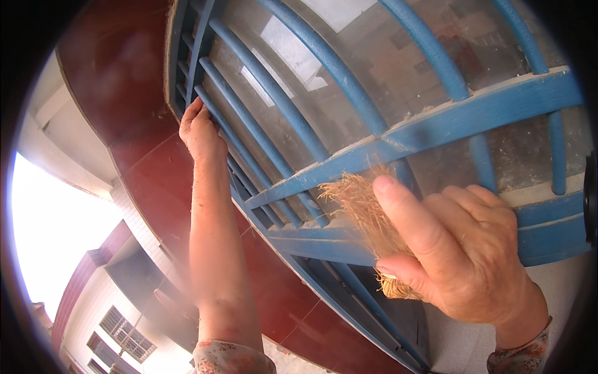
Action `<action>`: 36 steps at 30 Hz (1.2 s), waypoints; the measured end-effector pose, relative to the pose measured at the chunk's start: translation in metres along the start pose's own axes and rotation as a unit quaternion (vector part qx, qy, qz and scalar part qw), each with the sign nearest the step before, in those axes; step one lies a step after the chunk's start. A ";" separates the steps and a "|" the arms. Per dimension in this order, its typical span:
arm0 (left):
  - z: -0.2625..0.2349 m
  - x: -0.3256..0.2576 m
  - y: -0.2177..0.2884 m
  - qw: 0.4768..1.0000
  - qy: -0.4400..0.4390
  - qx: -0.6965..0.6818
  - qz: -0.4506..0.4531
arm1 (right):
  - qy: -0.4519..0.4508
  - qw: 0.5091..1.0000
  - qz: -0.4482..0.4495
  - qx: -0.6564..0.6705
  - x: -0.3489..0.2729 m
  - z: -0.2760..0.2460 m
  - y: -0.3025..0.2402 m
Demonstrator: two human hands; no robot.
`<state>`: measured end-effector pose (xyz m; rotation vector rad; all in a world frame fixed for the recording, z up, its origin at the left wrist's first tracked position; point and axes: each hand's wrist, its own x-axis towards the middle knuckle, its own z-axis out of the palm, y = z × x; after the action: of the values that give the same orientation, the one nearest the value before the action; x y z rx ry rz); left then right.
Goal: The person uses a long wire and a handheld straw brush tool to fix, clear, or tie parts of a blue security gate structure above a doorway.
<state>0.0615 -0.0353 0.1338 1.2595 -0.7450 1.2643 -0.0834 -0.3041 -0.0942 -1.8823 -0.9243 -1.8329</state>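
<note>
The right hand (461, 255) pinches a tan straw-fibre brush (367, 218) against the dusty blue metal window grille (436, 121); the left hand (200, 131) curls its grip around a bar. Dry bristles could snap, and loosened dust may fall toward the face

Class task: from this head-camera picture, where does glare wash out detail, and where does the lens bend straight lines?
Head view: daylight blows out the lower left to white; the blue window bars curve toward the rim; black vignette rings the frame; the right hand and straw brush stay sharp.
</note>
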 end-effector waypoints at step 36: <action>0.007 -0.008 0.011 0.998 0.029 0.042 -0.036 | 0.003 1.000 0.005 0.012 0.001 0.000 -0.001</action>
<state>0.0511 -0.0455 0.1308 1.3001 -0.6051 1.2785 -0.0846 -0.3034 -0.0937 -1.8630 -0.9295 -1.8130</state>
